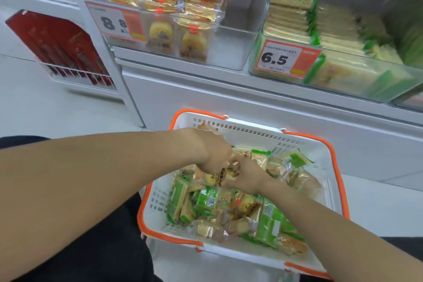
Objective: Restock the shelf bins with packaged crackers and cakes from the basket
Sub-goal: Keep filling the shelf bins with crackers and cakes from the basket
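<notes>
Both your hands are down in the basket, the white one with orange rims sitting on the floor right in front of the shelf. Your left hand and right hand meet over the middle of the pile, touching each other, and between them there's a clear-wrapped cake packet with a dark printed band. Left grip: fingers curled down onto that packet. Right grip: fingers pinching it from the other side, so both are grasping the same packet.

Under your hands the basket is full: green cracker packs mixed with golden cakes in clear wrap, jumbled and overlapping.

Up on the shelf, two clear bins sit side by side. The left bin holds cake packets toward its left side, with a price tag showing an 8. The right bin is stacked with green-edged cracker packs behind a 6.5 tag. Far left, red boxes stand in a wire rack.
</notes>
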### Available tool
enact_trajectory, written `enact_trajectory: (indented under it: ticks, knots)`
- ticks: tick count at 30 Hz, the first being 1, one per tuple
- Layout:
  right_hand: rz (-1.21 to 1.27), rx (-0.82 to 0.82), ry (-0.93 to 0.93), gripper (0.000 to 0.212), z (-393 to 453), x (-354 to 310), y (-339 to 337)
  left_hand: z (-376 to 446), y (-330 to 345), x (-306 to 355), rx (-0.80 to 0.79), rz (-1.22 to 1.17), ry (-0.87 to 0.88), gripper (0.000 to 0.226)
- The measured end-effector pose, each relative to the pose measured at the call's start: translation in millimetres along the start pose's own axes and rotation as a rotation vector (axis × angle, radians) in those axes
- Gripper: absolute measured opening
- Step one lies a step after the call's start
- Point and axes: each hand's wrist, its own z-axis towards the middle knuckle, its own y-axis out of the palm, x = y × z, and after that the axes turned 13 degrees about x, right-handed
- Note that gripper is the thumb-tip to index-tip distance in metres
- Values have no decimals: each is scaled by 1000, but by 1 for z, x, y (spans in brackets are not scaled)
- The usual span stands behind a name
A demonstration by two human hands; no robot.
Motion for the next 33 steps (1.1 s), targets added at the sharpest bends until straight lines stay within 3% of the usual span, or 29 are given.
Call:
enact_trajectory:
  ticks: [3, 8, 16, 19, 22, 26, 29, 33]
  knots:
    - [37, -6, -12, 99, 0, -5, 17, 4, -2, -3, -15, -15, -13, 24]
    - [-69, -22, -55, 103, -5, -12, 40, 10, -13, -10, 31, -82, -27, 25]
    - [-180, -96, 191, 103, -13, 15, 60, 7, -12, -13, -9, -89, -56, 27]
    - [18, -45, 215, 118, -12, 16, 62, 8, -12, -12, -15, -87, -56, 30]
    - [240, 83, 123, 105, -9, 4, 57, 8, -13, -10, -22, -108, -60, 31]
    - [50, 105, 43, 89, -7, -8, 49, 7, -17, -12, -18, -115, -79, 27]
    - [-77, 227, 13, 85, -5, -19, 33, 3, -28, -17, 1, -79, -103, 31]
    - [210, 357, 97, 77, -7, -39, 0, -4, -48, -27, 103, -52, -261, 41]
